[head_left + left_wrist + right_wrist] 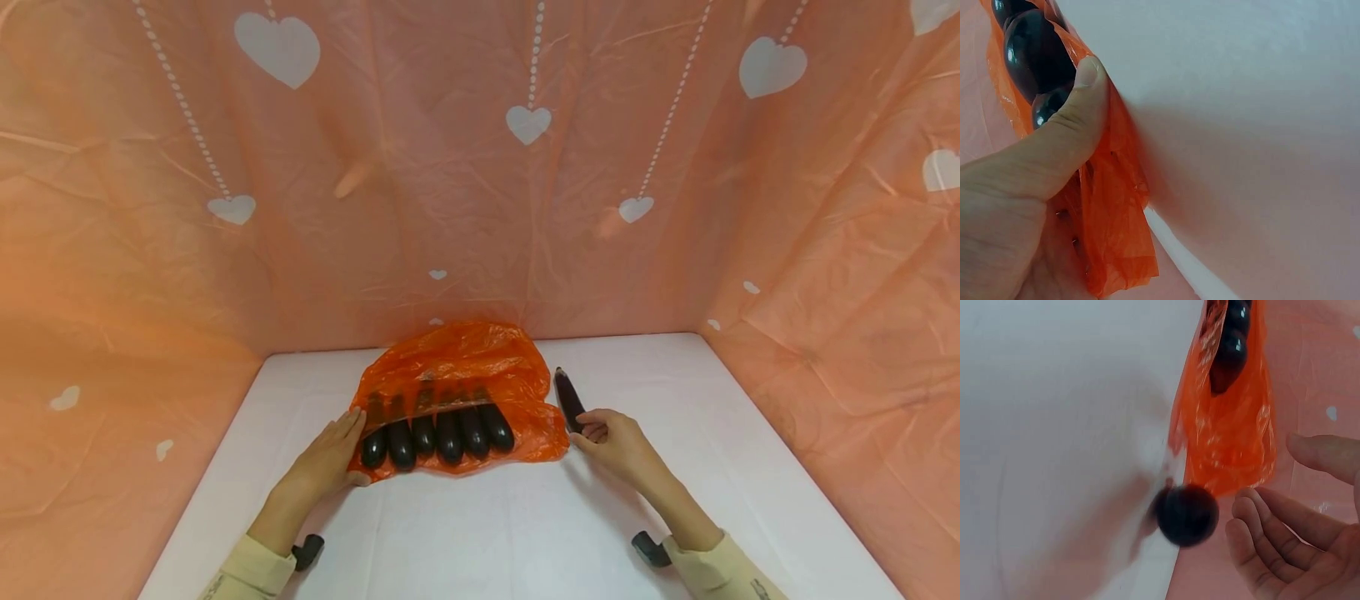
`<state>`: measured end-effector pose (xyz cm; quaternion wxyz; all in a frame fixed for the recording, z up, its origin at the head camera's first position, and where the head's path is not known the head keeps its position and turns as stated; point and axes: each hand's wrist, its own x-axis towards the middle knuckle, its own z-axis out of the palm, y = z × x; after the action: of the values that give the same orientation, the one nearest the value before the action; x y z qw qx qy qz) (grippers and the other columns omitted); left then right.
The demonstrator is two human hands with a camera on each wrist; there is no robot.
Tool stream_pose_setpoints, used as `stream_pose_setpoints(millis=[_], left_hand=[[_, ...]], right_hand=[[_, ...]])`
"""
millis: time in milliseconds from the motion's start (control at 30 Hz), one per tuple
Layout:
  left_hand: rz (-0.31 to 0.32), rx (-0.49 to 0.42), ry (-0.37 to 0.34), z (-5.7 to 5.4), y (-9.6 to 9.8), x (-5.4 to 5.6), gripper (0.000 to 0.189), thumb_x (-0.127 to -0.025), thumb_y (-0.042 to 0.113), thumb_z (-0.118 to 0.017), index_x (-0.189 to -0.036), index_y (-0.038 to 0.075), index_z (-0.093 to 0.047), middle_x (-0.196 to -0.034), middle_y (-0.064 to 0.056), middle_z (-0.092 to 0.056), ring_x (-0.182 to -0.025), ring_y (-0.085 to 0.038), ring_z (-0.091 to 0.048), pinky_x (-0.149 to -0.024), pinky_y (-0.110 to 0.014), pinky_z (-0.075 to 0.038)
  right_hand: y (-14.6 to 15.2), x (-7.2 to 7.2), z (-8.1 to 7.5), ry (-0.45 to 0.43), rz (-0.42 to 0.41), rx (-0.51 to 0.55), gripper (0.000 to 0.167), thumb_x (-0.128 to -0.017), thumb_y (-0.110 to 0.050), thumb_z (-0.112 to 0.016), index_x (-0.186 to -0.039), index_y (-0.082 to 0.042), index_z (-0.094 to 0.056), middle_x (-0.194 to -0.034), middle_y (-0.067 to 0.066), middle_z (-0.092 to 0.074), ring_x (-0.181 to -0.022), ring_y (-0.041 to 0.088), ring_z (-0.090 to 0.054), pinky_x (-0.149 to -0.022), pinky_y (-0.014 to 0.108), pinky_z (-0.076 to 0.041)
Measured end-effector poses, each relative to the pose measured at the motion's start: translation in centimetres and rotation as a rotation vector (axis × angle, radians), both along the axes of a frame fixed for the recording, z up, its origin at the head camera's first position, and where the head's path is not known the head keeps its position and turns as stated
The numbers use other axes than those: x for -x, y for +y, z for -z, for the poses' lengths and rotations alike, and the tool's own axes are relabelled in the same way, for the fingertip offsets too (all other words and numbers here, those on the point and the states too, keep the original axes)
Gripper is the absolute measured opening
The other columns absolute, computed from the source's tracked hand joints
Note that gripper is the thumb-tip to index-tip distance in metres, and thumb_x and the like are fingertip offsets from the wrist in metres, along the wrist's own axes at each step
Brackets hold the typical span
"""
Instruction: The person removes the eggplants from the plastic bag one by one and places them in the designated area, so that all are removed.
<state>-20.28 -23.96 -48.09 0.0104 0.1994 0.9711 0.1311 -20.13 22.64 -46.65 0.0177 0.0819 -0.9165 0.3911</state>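
Observation:
An orange plastic bag (468, 350) lies on the white table. Inside it several dark eggplants (449, 437) lie side by side, their rounded ends toward me and their upper parts seen through the plastic. My left hand (330, 450) rests along the bag's left edge, fingers straight; in the left wrist view its thumb (1075, 128) lies over the plastic by the nearest eggplant, the other fingers hidden. Right of the bag lies one loose eggplant (567, 396). Beside its near end is my right hand (611, 442); in the right wrist view thumb and fingers stand apart, with nothing between them.
The white table (465, 533) is enclosed at the back and both sides by peach-coloured curtains (450, 208) printed with white hearts. Small black devices (308, 552) sit at both wrists. The bag's far edge reaches the back curtain.

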Motion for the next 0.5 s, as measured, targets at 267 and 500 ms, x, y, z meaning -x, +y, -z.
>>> stream_pose_setpoints(millis=[267,500], left_hand=[[0.001,0.015,-0.001,0.3,-0.1,0.2,0.105,-0.079,0.026,-0.095,-0.154,-0.021,-0.037,-0.160,-0.039,-0.040,-0.149,-0.056,-0.039,-0.124,-0.064,-0.033],[-0.008,0.005,-0.024,0.1,0.0,0.1,0.106,-0.079,0.025,-0.095,-0.155,-0.020,-0.037,-0.161,-0.038,-0.040,-0.149,-0.055,-0.039,-0.124,-0.064,-0.033]], right_hand=[[-1.8,0.1,0.5,0.021,-0.079,0.038,0.030,-0.094,-0.012,-0.083,-0.115,0.007,-0.074,-0.091,0.002,-0.072,-0.081,0.012,-0.066,-0.073,0.023,-0.059],[-2.9,0.0,0.7,0.035,-0.123,0.063,0.027,-0.094,-0.014,-0.083,-0.111,0.006,-0.074,-0.093,0.002,-0.072,-0.084,0.013,-0.066,-0.076,0.024,-0.060]])
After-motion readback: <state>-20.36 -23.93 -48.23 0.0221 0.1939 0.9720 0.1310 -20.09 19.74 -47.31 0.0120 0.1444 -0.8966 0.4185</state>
